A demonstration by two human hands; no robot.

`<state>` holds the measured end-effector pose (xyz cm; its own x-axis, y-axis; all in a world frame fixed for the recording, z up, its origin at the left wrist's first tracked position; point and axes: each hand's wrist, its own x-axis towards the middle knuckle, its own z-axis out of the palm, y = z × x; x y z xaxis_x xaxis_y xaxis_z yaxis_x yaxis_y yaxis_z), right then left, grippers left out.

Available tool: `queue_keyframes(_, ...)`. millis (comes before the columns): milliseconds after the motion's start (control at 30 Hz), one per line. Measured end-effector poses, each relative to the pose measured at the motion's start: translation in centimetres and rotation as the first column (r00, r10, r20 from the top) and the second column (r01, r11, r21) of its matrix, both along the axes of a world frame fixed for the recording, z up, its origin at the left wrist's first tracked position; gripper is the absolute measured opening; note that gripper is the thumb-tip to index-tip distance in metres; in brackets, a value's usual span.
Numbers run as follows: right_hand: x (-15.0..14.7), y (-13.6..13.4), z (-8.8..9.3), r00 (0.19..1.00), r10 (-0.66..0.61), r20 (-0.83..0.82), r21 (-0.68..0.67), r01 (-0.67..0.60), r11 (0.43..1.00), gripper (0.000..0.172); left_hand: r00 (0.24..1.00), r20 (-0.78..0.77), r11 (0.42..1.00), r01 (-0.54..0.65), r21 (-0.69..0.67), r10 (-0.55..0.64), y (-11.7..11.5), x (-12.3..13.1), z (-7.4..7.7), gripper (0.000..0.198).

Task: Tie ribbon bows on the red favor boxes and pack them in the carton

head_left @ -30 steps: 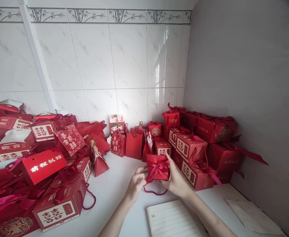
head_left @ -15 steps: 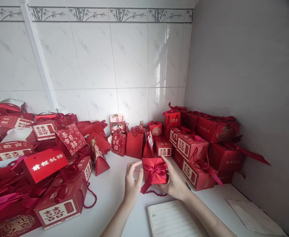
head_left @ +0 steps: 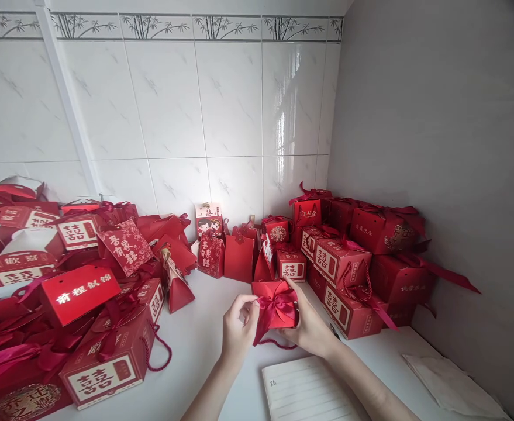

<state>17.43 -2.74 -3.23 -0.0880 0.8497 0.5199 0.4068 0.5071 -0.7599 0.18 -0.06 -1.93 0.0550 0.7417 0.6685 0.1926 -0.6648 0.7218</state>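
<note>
narrowing thumb and forefinger of the left hand (head_left: 238,327) at the left edge of a crimson ribbon bow (head_left: 276,304), after holding them off it half a second ago; being unable to tell whether pinching it. gripping the small red box (head_left: 288,317) beneath with the right hand (head_left: 311,324), as before, thumb in front and fingers behind. keeping the box over the white table (head_left: 204,327), beyond a lined notebook (head_left: 307,386), between a heap of red gift boxes (head_left: 85,292) at left and a stack of red boxes (head_left: 353,260) at right.
</note>
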Motion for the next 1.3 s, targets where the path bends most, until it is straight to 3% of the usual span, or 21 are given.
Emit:
queue_keyframes(333,0.1,0.2,-0.2,1.0,0.003,0.009,-0.011,-0.003,1.0,0.1,0.965,0.197,0.921,0.23,-0.315,-0.174,-0.8,0.6,0.9,0.027)
queue_keyframes(533,0.1,0.0,0.0,1.0,0.006,0.006,-0.019,-0.006,1.0,0.098,0.922,0.312,0.821,0.355,-0.447,-0.229,-0.7,0.7,1.2,0.039)
queue_keyframes(900,-0.1,-0.2,0.2,1.0,0.025,-0.002,0.002,-0.025,1.0,0.097,0.844,0.483,0.71,0.487,-0.509,-0.232,-0.6,0.4,2.0,0.045)
queue_keyframes(1033,-0.1,-0.2,0.2,0.999,0.042,-0.024,-0.006,-0.042,0.999,0.096,0.82,0.497,0.673,0.54,-0.505,-0.285,-0.6,0.1,1.9,0.042)
queue_keyframes(1100,0.0,-0.1,0.1,0.999,0.04,-0.02,-0.008,-0.041,0.999,0.097,0.831,0.466,0.687,0.531,-0.497,-0.305,-0.5,0.0,1.9,0.039)
queue_keyframes(1300,-0.1,-0.2,0.2,1.0,0.015,0.0,-0.042,-0.015,0.999,0.098,0.935,0.249,0.844,0.34,-0.415,-0.254,-0.4,0.2,1.6,0.032)
